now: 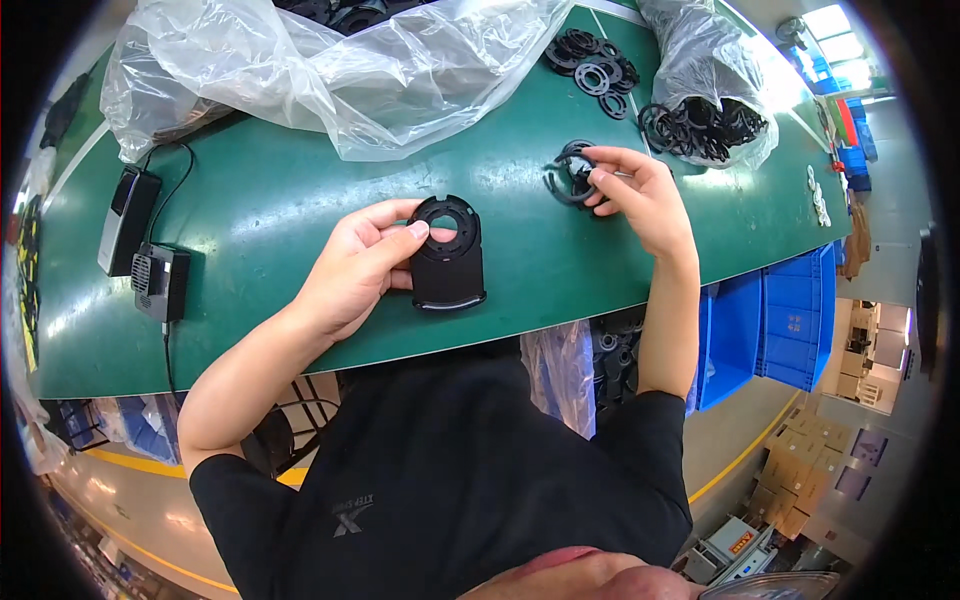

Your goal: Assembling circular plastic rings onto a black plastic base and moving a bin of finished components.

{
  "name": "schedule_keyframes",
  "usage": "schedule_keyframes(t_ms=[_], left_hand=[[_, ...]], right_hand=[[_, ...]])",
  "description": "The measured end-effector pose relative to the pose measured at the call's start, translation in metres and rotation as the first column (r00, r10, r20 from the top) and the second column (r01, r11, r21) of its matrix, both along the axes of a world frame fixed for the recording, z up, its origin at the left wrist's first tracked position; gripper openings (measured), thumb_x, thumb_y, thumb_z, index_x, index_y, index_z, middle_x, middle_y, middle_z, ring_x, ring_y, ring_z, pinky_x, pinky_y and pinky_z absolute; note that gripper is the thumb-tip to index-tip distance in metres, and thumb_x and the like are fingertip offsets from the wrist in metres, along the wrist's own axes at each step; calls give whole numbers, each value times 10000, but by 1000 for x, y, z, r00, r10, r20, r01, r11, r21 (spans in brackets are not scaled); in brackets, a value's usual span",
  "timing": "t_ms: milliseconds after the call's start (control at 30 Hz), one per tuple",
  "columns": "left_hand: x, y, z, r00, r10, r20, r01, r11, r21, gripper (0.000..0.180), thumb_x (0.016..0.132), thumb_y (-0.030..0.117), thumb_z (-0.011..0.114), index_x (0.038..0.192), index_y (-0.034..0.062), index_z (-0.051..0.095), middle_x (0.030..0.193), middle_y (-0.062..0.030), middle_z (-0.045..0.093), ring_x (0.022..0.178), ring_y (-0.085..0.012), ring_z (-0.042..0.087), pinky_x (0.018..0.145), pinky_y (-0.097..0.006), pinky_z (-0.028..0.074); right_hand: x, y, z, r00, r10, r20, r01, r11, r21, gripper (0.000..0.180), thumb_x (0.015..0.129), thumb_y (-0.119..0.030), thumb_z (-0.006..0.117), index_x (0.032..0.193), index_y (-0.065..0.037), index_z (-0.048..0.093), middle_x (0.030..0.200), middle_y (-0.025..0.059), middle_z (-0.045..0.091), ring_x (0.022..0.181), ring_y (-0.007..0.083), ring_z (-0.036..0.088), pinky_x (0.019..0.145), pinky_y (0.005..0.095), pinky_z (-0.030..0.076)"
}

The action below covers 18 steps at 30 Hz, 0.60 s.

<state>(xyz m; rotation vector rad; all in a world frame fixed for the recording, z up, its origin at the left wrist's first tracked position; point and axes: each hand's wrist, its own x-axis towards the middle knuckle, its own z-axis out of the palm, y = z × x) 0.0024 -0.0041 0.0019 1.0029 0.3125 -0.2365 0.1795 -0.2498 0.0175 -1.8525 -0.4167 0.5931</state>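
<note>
My left hand (372, 255) is closed on a flat black plastic housing (447, 275) with a round opening near its top, held above the green table. The thumb presses on the ring-shaped part round the opening. Farther right, my right hand (630, 192) pinches a black plastic ring (560, 188), blurred by motion, between thumb and fingers. Just behind that hand lies a small group of black rings, partly hidden by the fingers. Beyond them, a loose pile of black rings (592, 75) rests on the table.
An open clear plastic bag (750, 140) of black rings lies at the far right. A large clear plastic sheet (370, 75) covers black parts at the back. On the left are a two-way radio (128, 220) and a black corded device (160, 280). Blue crates (795, 320) stand beyond the table's right edge.
</note>
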Motion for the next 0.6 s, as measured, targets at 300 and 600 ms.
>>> schedule_keyframes(t_ms=[300,600], left_hand=[[-1,0,-1,1000,20,-9,-20,1000,-16,283,906,146,508,1141,-11,510,1007,-105,634,830,-149,636,717,-293,535],[1,4,0,997,76,8,-76,997,9,291,905,152,501,1142,-17,502,1021,-104,624,854,-164,633,747,-320,534]], right_hand=[[-30,24,4,996,-76,53,66,983,174,282,794,1,614,1071,36,581,839,56,609,700,103,622,601,201,511],[-60,42,3,809,137,571,41,957,-287,308,724,-60,700,1009,19,615,712,109,650,553,122,602,493,230,456]])
